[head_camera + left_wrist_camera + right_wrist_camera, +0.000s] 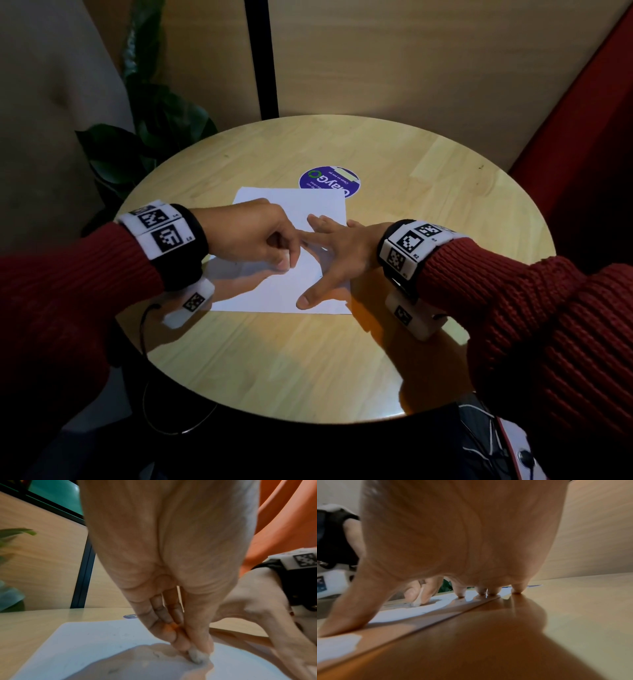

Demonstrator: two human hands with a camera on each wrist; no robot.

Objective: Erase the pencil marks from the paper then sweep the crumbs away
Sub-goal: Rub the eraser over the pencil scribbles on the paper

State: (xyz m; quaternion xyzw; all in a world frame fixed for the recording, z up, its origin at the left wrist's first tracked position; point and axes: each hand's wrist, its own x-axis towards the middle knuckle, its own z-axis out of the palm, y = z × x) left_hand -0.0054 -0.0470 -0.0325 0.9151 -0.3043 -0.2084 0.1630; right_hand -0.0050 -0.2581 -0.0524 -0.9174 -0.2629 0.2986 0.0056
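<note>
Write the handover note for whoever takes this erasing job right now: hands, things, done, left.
Left hand: pinches the white eraser, its tip on the paper.
Right hand: spread flat, fingertips and thumb pinning the paper's right side.
Paper lies on the round table, partly over the purple sticker.
Done: erasing under way.
Left: faint pencil marks and specks remain near the eraser; finish erasing, then sweep the crumbs away.

"CrayGo" (upside down) on purple sticker (329,182)
</note>
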